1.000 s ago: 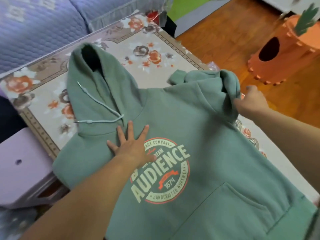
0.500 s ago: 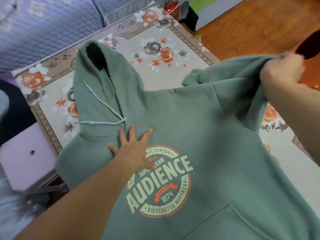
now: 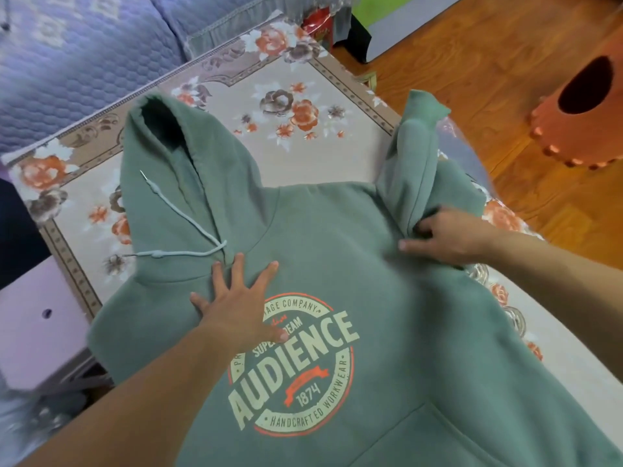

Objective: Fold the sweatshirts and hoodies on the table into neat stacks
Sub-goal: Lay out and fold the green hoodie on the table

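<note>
Wood floor (image 3: 472,62) top right, purple quilted sofa (image 3: 67,55) top left, both behind the surface (image 3: 236,79) w/ its floral cloth in tan, orange & grey.

Sage green hoodie (image 3: 354,264) laid front-up on the surface, covering most of it, bottom part running out of view. Hood (image 3: 175,170) flat, pointing up-left, opening dark. Kangaroo pocket (image 3: 455,439) at bottom edge. Round logo (image 3: 296,369) mid-chest, cream & orange, reads AUDIENCE, 1874, HANDCRAFTED WORKWEAR.

Sleeve (image 3: 414,156) on the right side bunched & standing up off the surface, cuff at the top.

Orange round thing w/ dark oval hole (image 3: 580,106) on the floor, right. Lilac box (image 3: 37,325) beside the surface, left.

Left hand (image 3: 239,308) flat on the chest just above the logo, fingers straight & spread, pressing fabric, gripping nothing. Right hand (image 3: 448,237) at the base of the bunched sleeve near the shoulder, fingers curled into the fold & pinching it, thumb out along the fabric.

Light drawstring (image 3: 182,224) from hood neck, looped over left chest, tip near left fingers.
</note>
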